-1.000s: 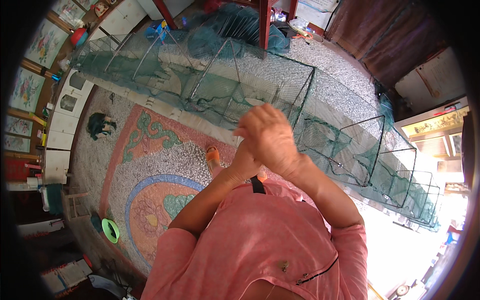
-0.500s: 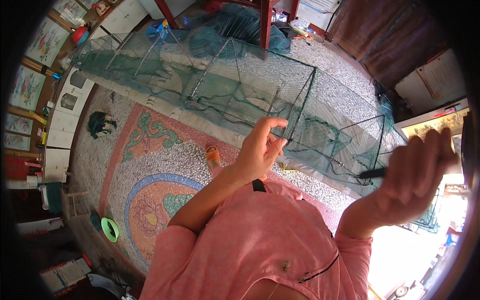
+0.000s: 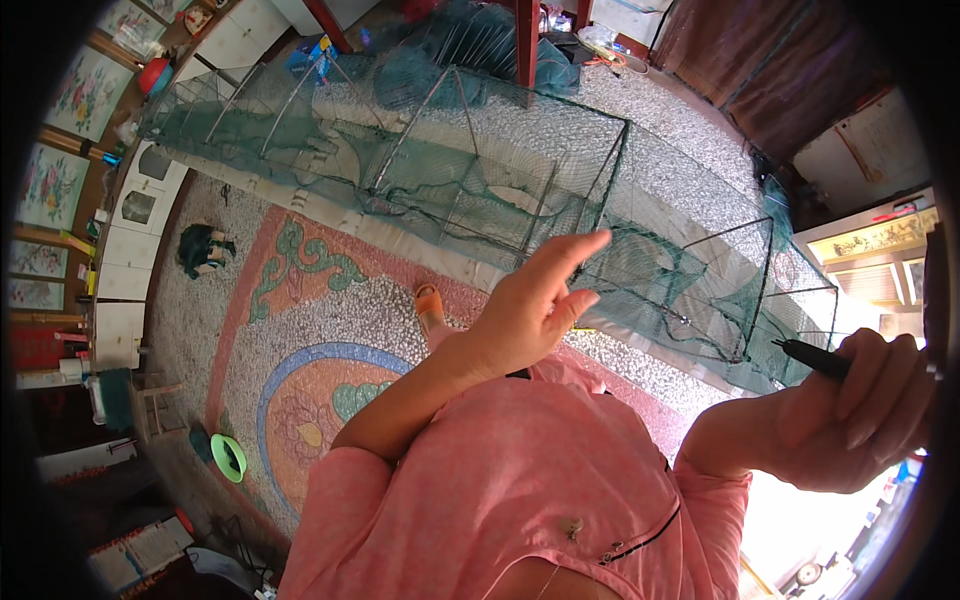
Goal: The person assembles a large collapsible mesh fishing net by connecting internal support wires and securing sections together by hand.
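Observation:
A long green mesh net trap (image 3: 440,215) on a row of thin frames stretches across the floor in front of me. My left hand (image 3: 525,310) is over its near side, with index finger and thumb spread apart and the other fingers curled. Nothing shows between them. At the right, my right hand (image 3: 860,415) is closed around a dark netting needle (image 3: 815,358), whose small forked tip points left toward the trap's right end. Any thread between the hands is too fine to make out.
More bundled green netting (image 3: 475,55) lies behind the trap, by a red post (image 3: 526,45). A pale sheet (image 3: 330,212) runs under the trap. On the left are a light green basin (image 3: 228,457), a dark clump of netting (image 3: 203,250) and white cabinets (image 3: 122,270).
My right hand has lowered and moved outward to the right with the netting needle, turning over. My left hand's index finger and thumb have spread wider, and the hand has shifted slightly right.

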`<state>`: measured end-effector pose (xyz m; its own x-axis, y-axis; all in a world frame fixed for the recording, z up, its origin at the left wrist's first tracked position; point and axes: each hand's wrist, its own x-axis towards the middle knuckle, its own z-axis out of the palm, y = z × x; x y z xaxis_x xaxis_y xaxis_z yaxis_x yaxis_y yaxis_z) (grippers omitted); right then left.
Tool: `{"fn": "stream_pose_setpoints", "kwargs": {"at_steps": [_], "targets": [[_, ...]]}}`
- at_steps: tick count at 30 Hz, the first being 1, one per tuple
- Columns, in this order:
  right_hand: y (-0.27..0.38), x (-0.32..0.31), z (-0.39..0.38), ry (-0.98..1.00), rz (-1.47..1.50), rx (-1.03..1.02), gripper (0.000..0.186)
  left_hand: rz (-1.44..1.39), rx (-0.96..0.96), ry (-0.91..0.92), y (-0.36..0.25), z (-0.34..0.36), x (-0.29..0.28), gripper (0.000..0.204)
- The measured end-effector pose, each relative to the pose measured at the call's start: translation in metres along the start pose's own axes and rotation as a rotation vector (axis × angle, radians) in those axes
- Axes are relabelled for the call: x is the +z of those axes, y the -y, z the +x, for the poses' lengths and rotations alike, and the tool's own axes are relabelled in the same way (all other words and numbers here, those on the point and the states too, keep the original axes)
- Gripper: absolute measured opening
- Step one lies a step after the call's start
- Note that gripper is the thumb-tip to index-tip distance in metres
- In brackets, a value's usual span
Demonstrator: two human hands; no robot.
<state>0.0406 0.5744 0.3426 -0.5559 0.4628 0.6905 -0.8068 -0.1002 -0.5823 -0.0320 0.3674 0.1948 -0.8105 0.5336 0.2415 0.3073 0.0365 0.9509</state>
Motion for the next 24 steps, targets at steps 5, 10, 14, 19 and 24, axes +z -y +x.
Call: {"fn": "stream_pose_setpoints", "kwargs": {"at_steps": [5, 10, 14, 19, 24], "targets": [[-0.029, 0.028, -0.013, 0.091, -0.503, 0.22, 0.015, 0.18, 0.213, 0.057, 0.005, 0.005, -0.011, 0.019], [-0.083, -0.004, -0.03, 0.791, -1.077, 0.169, 0.007, 0.26, 0.041, 0.151, -0.001, -0.008, -0.031, 0.016], [-0.098, -0.01, -0.05, 0.859, -1.209, 0.232, 0.005, 0.419, 0.069, 0.152, -0.008, -0.008, -0.04, 0.02], [-0.105, -0.008, -0.059, 0.926, -1.28, 0.194, 0.005, 0.536, 0.049, 0.15, -0.013, -0.006, -0.041, 0.022], [-0.116, -0.007, -0.069, 0.894, -1.211, 0.217, 0.008, 0.374, 0.022, 0.1, 0.012, -0.006, -0.032, 0.014]]}}
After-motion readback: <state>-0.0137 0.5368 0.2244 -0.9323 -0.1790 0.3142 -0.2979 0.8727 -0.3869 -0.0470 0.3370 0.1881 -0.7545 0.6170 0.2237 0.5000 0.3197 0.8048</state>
